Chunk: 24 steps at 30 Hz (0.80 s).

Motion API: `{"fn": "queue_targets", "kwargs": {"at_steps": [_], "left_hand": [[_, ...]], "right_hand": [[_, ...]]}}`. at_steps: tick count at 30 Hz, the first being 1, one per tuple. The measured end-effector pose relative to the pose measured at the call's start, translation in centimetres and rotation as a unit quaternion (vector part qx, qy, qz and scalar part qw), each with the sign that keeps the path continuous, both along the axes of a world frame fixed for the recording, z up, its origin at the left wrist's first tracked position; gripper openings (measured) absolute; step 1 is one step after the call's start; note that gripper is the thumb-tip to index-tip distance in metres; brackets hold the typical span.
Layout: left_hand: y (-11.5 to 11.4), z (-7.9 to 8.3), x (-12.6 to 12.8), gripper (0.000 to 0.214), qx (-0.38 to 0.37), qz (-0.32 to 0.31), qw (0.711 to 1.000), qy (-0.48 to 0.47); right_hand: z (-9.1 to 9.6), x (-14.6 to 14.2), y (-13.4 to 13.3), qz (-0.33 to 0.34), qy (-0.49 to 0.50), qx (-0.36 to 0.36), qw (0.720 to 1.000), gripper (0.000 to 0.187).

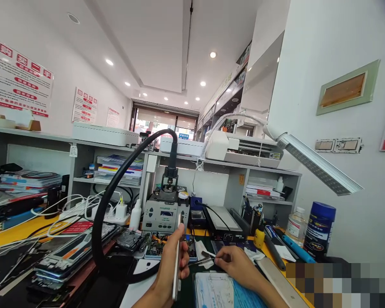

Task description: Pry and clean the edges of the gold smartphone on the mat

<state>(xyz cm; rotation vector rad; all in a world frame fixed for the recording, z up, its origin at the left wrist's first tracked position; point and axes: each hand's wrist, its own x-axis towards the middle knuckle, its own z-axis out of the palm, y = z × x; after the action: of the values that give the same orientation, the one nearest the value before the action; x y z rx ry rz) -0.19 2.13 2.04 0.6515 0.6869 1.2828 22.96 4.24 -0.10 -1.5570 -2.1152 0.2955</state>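
My left hand (171,263) is closed round a slim phone (176,269) and holds it upright, edge toward me. Only its narrow side shows, so screen and back are hidden. To the right, my right hand (232,261) is low over the bench with thumb and fingertips pinched together. A thin pale piece (208,254) lies at those fingertips; its kind is too small to make out. Below this hand is a blue and white printed packet (216,291). Scraps of white tissue lie around the fingers. Behind my left hand sits a tray of small parts (155,246).
A black hose (99,214) arches up from the grey hot air station (160,214). Stacked phone parts (72,252) crowd the left. A heating plate (226,222) stands behind my right hand. A blue-lidded canister (319,231), a clear bottle (295,222) and a lamp (321,164) are at right.
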Motion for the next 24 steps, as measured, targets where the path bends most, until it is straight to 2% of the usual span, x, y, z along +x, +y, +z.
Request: {"fn": "queue_targets", "kwargs": {"at_steps": [5,11,13,16,20,24], "left_hand": [[-0.7,0.6,-0.2,0.051,-0.024,-0.004,0.999,-0.023],[-0.6,0.5,-0.1,0.055,-0.042,-0.017,0.999,-0.026],[-0.5,0.4,-0.1,0.057,-0.043,-0.022,0.998,-0.027],[-0.6,0.1,0.2,0.059,-0.051,-0.028,0.998,-0.023],[-0.9,-0.1,1.1,0.063,-0.040,-0.020,0.999,-0.008],[-1.5,-0.5,2.1,0.069,-0.003,-0.017,1.000,0.003]], "right_hand": [[0.7,-0.7,0.0,0.005,-0.056,-0.002,0.998,0.021],[1.8,-2.7,1.3,0.058,-0.176,-0.025,0.982,0.022],[2.1,-3.6,1.8,0.064,-0.216,-0.027,0.974,0.015],[2.3,-4.6,2.0,0.067,-0.249,-0.019,0.966,0.020],[2.3,-3.9,1.5,0.055,-0.213,0.032,0.975,0.004],[1.8,-2.1,1.0,0.029,-0.117,0.082,0.989,0.015]]}}
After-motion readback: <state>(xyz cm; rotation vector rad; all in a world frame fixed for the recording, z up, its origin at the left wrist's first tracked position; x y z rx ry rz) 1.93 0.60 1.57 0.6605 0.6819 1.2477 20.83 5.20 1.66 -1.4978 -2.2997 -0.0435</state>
